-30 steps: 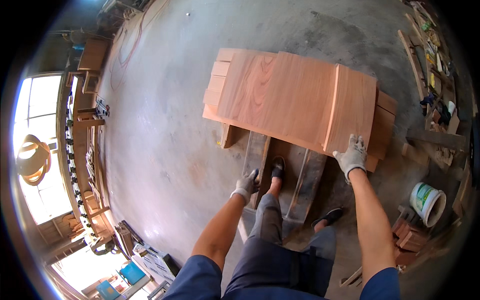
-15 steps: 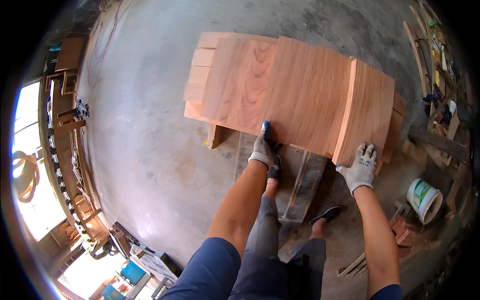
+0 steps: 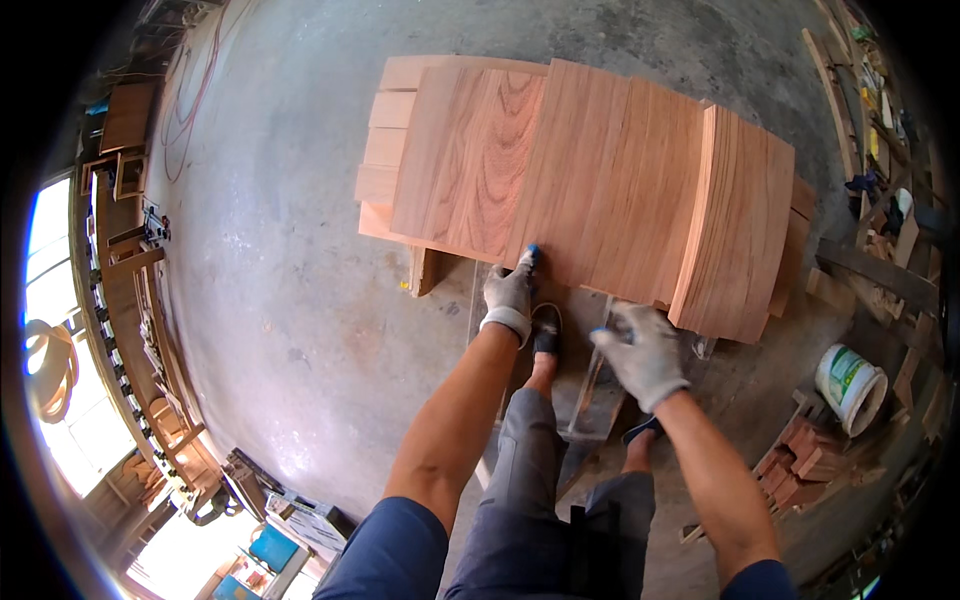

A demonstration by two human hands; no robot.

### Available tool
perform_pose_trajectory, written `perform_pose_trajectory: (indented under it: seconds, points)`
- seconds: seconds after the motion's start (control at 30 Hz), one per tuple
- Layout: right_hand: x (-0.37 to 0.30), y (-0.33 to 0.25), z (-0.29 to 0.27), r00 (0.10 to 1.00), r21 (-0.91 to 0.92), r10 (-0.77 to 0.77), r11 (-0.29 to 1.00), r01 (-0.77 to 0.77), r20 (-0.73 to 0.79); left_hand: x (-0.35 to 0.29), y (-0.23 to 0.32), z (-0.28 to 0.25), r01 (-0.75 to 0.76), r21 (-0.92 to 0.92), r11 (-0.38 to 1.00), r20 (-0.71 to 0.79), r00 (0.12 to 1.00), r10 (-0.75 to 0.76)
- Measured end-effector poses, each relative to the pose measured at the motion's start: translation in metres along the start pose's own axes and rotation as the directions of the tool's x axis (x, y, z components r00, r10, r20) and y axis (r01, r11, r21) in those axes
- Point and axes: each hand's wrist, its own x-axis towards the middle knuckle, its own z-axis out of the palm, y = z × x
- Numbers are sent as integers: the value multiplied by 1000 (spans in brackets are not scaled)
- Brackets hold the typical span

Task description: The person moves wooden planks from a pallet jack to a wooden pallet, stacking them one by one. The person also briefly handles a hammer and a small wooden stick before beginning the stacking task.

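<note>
Several reddish-brown wooden boards (image 3: 610, 180) lie side by side on a stack of paler boards (image 3: 385, 145). My left hand (image 3: 508, 295), in a white glove with blue fingertips, pinches the near edge of a board. One blue fingertip rests on the top face; the other fingers are partly hidden at the edge. My gloved right hand (image 3: 645, 355) is off the wood, just in front of the near edge, fingers apart and holding nothing. Close to it, the rightmost board (image 3: 740, 220) sits with its left edge raised over its neighbour.
A wooden block (image 3: 424, 270) supports the stack's left end. To the right stand a white bucket (image 3: 850, 390) and a pile of reddish wood offcuts (image 3: 800, 460). Scrap timber (image 3: 890, 280) lines the right side. A wooden rack (image 3: 150, 300) runs along the left by the windows.
My right hand has let go of the rightmost board and moved left, away from its near corner. My left hand stays at the near edge. The view has shifted slightly.
</note>
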Motion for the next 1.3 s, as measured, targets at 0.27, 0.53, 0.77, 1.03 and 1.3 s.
perform_pose_trajectory:
  seconds: [0.27,0.53,0.77,1.03,1.3]
  points:
    - [59,3,117,672,798,487,-94,-596,559,22,6,-21,-479,394,784,234,877,419]
    - [72,22,140,688,796,400,-301,-526,606,31,2,-23,-477,466,745,345,874,343]
    - [52,29,149,685,790,403,-215,-574,607,14,8,-26,-407,428,807,360,896,261]
    - [-15,28,173,539,636,438,-102,-765,719,-8,-49,-86,-377,302,875,442,869,222]
    - [-16,53,161,697,729,459,140,-670,552,-5,-15,-74,7,107,994,613,787,-71]
